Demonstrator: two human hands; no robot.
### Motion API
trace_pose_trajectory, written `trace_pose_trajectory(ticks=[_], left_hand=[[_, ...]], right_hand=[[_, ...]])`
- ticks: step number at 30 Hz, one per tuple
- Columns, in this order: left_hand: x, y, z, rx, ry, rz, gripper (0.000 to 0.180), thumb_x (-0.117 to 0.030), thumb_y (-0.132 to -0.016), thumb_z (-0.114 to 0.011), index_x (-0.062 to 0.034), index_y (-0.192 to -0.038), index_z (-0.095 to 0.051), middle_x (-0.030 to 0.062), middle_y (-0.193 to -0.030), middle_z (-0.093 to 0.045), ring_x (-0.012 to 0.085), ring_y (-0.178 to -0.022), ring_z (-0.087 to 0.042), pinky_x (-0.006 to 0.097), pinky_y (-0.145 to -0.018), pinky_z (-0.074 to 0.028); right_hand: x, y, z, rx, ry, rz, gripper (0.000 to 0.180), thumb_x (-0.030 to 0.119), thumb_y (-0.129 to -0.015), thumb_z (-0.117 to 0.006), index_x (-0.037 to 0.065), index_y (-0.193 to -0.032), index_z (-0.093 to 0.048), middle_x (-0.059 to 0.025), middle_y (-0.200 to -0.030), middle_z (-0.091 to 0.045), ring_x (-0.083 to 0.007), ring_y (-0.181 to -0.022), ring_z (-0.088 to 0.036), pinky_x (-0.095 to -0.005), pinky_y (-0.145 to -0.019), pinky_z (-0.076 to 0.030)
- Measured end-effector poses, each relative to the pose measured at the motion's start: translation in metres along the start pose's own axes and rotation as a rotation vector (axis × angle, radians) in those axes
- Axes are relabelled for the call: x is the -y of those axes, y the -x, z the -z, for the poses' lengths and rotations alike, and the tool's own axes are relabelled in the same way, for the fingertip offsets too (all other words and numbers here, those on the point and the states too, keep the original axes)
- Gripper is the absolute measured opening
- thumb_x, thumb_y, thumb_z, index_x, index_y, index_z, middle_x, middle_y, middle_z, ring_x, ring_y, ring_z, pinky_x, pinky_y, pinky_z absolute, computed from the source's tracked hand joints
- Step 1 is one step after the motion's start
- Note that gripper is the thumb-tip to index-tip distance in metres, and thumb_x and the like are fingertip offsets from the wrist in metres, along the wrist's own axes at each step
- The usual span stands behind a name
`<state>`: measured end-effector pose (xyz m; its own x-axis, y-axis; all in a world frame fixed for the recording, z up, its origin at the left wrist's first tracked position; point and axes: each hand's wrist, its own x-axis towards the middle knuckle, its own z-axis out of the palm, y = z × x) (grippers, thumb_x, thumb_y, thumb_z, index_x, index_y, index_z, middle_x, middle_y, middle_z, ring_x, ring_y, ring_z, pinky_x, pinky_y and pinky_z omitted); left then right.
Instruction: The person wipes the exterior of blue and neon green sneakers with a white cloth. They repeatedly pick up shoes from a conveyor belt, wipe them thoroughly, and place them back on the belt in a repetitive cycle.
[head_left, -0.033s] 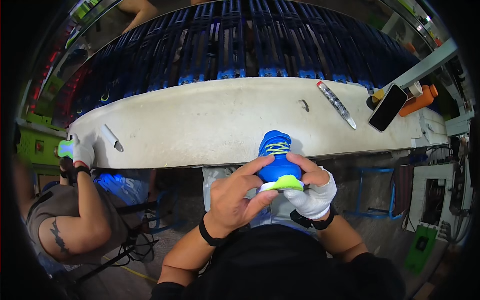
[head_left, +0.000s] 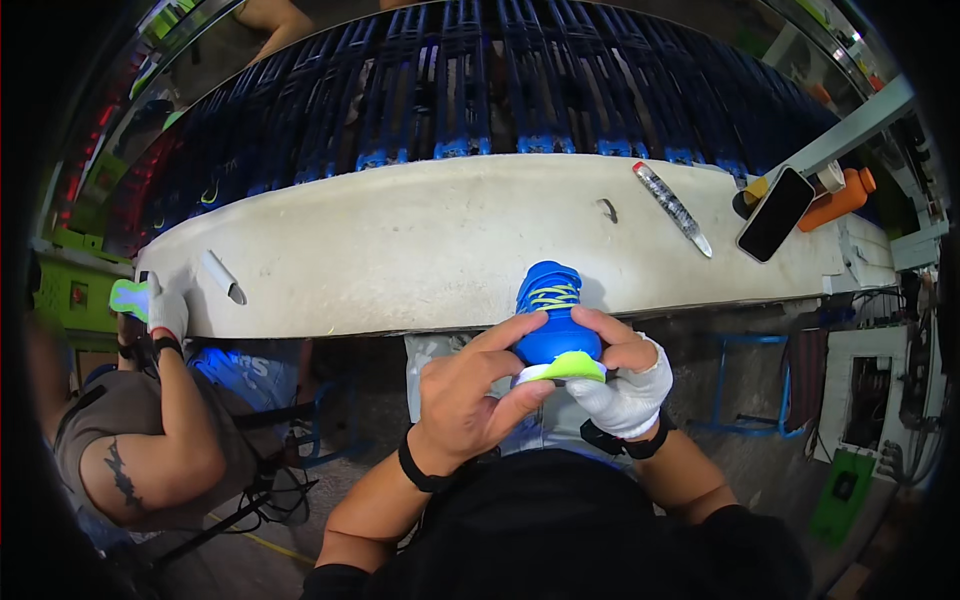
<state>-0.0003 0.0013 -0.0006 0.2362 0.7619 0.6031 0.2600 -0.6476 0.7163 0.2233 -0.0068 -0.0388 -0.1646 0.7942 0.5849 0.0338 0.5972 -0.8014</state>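
A blue shoe (head_left: pixel 553 342) with yellow-green laces is between my hands at the near edge of the table, its toe toward me. A white and yellow-green sole (head_left: pixel 572 367) shows at the toe end. My bare left hand (head_left: pixel 482 378) grips the left side of the toe, index finger on top and thumb at the sole's edge. From the right, my right hand (head_left: pixel 633 384), in a white glove with some fingers bare, presses the upper and the sole together. The underside of the sole is hidden from me.
On the pale table (head_left: pixel 400 230) lie a marker pen (head_left: pixel 672 210), a phone (head_left: pixel 776 215), a small dark curved piece (head_left: pixel 608 210) and a grey tube piece (head_left: pixel 223 276). An orange bottle (head_left: pixel 838 200) is far right. Blue racks (head_left: pixel 450 90) run behind. At left, a co-worker's gloved hand (head_left: pixel 168 302) holds a green sole.
The co-worker's green sole at the far left has shifted slightly and turned. My hands and the shoe look nearly unmoved.
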Motion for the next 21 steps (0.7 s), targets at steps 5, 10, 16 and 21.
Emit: trace_pose_trajectory(ticks=[5, 10, 16, 21], left_hand=[[0.002, -0.001, 0.000, -0.003, 0.000, -0.002, 0.033, -0.021, -0.095, -0.088, -0.0023, -0.096, -0.060, 0.0312, -0.117, -0.079, 0.0265, -0.085, -0.082, 0.033, -0.076, -0.064], [0.009, 0.000, -0.006, -0.080, 0.075, 0.044, 0.032, -0.020, -0.089, -0.092, -0.0023, -0.090, -0.066, 0.0234, -0.118, -0.081, 0.0272, -0.086, -0.083, 0.031, -0.070, -0.064], [0.011, 0.005, 0.009, -0.027, 0.101, 0.083, 0.031, -0.018, -0.088, -0.092, -0.0019, -0.091, -0.065, 0.0227, -0.120, -0.081, 0.0254, -0.085, -0.083, 0.029, -0.072, -0.064], [-0.006, -0.002, 0.034, 0.130, -0.039, 0.142, 0.037, -0.021, -0.090, -0.092, 0.0005, -0.102, -0.065, 0.0282, -0.119, -0.080, 0.0285, -0.096, -0.082, 0.036, -0.087, -0.064]], right_hand=[[0.003, -0.004, -0.002, -0.013, 0.004, -0.011, 0.039, 0.002, -0.086, -0.091, 0.009, -0.103, -0.056, -0.0282, -0.141, -0.071, -0.0364, -0.118, -0.077, -0.0413, -0.093, -0.062], [0.004, -0.015, 0.007, 0.032, 0.021, -0.025, 0.040, 0.003, -0.085, -0.092, 0.009, -0.097, -0.055, -0.0269, -0.136, -0.074, -0.0354, -0.114, -0.079, -0.0393, -0.089, -0.063], [0.004, -0.022, 0.000, 0.052, 0.033, 0.023, 0.041, 0.005, -0.084, -0.093, 0.009, -0.095, -0.054, -0.0260, -0.131, -0.076, -0.0377, -0.109, -0.081, -0.0398, -0.086, -0.064], [0.006, -0.025, -0.004, 0.062, 0.015, 0.025, 0.042, 0.007, -0.083, -0.094, 0.009, -0.094, -0.054, -0.0251, -0.132, -0.076, -0.0388, -0.108, -0.081, -0.0399, -0.085, -0.064]])
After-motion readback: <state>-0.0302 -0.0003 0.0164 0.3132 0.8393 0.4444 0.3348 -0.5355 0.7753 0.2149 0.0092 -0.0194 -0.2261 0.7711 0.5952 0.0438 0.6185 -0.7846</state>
